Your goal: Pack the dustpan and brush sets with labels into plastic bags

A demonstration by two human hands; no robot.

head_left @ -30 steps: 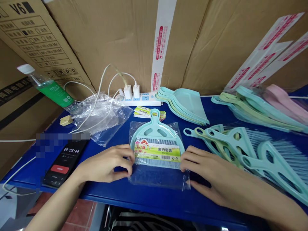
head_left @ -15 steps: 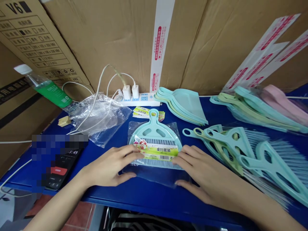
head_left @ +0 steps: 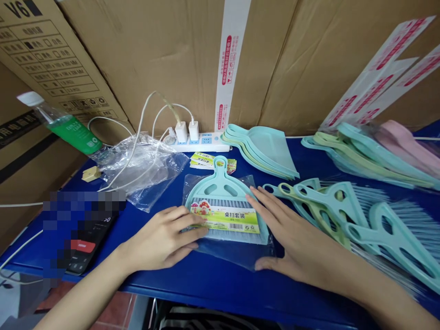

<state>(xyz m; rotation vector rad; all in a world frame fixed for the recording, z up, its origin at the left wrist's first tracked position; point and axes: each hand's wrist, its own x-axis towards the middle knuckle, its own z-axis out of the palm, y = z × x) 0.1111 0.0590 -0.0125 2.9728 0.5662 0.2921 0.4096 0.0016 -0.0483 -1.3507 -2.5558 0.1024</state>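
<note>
Right hand has moved up the bagged dustpan on the table, fingers spread, left hand at its left side, grip unclear; likely light and slippery, it's best held by its rim.

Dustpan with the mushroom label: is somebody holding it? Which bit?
Can't tell if the left hand grips the dustpan by its lower left; the right hand lies open at its right edge.

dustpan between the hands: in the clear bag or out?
Mostly in. The clear bag shows beside and below the dustpan; its handle sticks out past the bag's top edge.
</note>
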